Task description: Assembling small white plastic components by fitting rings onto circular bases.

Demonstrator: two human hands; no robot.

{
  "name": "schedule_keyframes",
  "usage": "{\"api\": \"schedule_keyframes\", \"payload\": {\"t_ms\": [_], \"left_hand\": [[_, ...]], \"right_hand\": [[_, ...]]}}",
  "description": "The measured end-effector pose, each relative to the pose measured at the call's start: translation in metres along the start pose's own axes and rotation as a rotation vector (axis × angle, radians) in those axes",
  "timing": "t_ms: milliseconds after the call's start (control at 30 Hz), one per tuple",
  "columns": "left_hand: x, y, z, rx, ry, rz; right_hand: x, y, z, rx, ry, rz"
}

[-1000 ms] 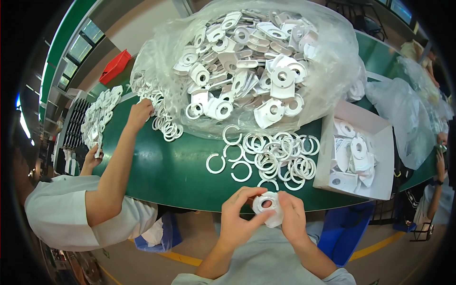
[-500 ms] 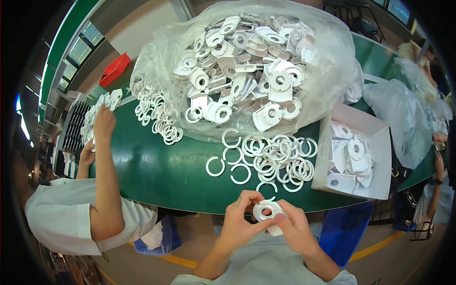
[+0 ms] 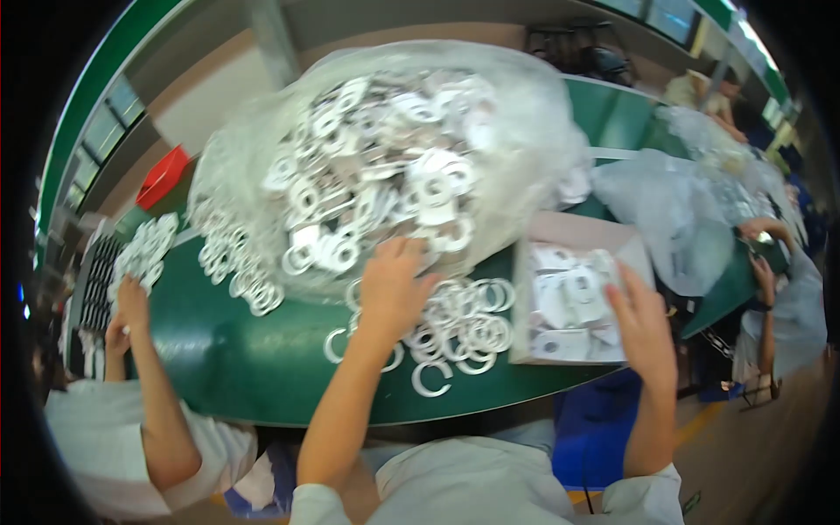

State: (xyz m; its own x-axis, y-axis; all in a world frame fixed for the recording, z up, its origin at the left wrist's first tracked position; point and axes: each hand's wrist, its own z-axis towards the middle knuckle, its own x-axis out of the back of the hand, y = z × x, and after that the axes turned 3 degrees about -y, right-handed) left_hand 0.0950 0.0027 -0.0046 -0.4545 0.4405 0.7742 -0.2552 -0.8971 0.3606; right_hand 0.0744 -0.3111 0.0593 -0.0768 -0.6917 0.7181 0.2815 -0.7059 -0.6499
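Observation:
My left hand (image 3: 394, 284) reaches over the front edge of a clear plastic bag (image 3: 534, 114) piled with white plastic parts (image 3: 433, 192), each a flat plate with a round hole. Its thumb stands apart from its fingers, which are slightly blurred at the pile's near side. Under and beside that hand lie loose white split rings (image 3: 481, 332). My right hand (image 3: 647, 328) is at the right side of an open white cardboard box (image 3: 522, 324), thumb and fingers apart, with nothing visible in it. More white plates (image 3: 564, 293) lie inside the box.
A co-worker's hands (image 3: 131, 311) are at the table's left end, near a stack of white parts (image 3: 144, 249). More rings (image 3: 249, 280) lie left of the bag. A red bin (image 3: 162, 178) stands behind. Other plastic bags (image 3: 661, 219) lie at right; a blue bin (image 3: 595, 429) stands below the table edge.
My hands have parted from the white plate they held together. The left has gone forward to the pile, the right to the box. The view has shifted, and the held plate is no longer distinguishable.

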Motion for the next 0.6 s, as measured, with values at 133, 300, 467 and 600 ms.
{"api": "schedule_keyframes", "payload": {"t_ms": [133,300,467,600], "left_hand": [[-0.008,-0.012,-0.003,-0.024,-0.100,0.057],[0.011,-0.004,0.000,0.169,0.042,0.089],[0.044,0.019,-0.020,0.146,0.235,-0.120],[0.062,0.027,-0.056,0.268,0.215,-0.215]], "right_hand": [[0.020,0.005,0.014,0.063,0.257,-0.022],[0.079,0.110,0.102,-0.248,0.359,-0.478],[0.063,0.208,0.170,0.177,0.359,-0.540],[0.025,0.178,0.197,0.380,-0.093,-0.702]]}}
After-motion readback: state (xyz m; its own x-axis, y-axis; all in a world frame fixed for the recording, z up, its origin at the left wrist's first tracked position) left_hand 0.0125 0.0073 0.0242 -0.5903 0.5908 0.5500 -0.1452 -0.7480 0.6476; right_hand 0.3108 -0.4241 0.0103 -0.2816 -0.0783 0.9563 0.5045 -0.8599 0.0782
